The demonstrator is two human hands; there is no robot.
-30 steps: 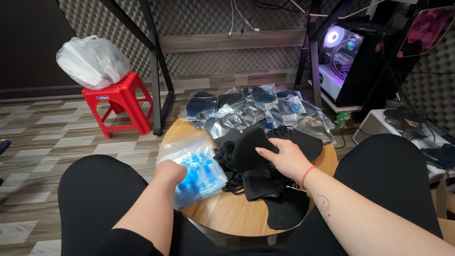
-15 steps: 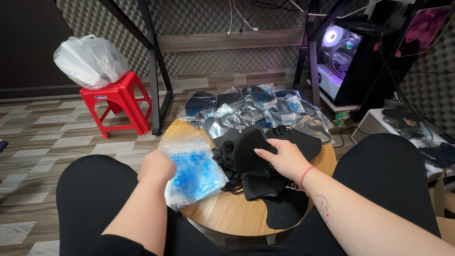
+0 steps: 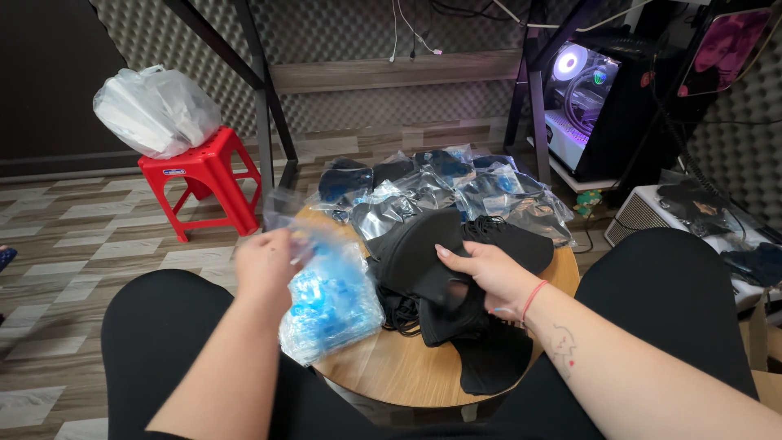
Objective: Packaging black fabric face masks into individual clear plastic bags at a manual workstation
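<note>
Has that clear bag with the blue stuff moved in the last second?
Yes. The left hand has lifted the bag off the round table, up and leftward past its left edge.

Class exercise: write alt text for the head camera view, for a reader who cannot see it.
A seated person's right hand grips a black face mask from a pile on a small round wooden table, while the left hand lifts a clear blue-printed plastic bag. Bagged masks lie behind; a red stool stands left.

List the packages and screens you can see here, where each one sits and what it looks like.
Clear packet with blue contents: held by the left hand at the table's near left.
Clear-wrapped dark packs: heaped at the table's far edge.
White plastic bag: atop the red stool.
Purple-lit computer case: floor, upper right.
</note>
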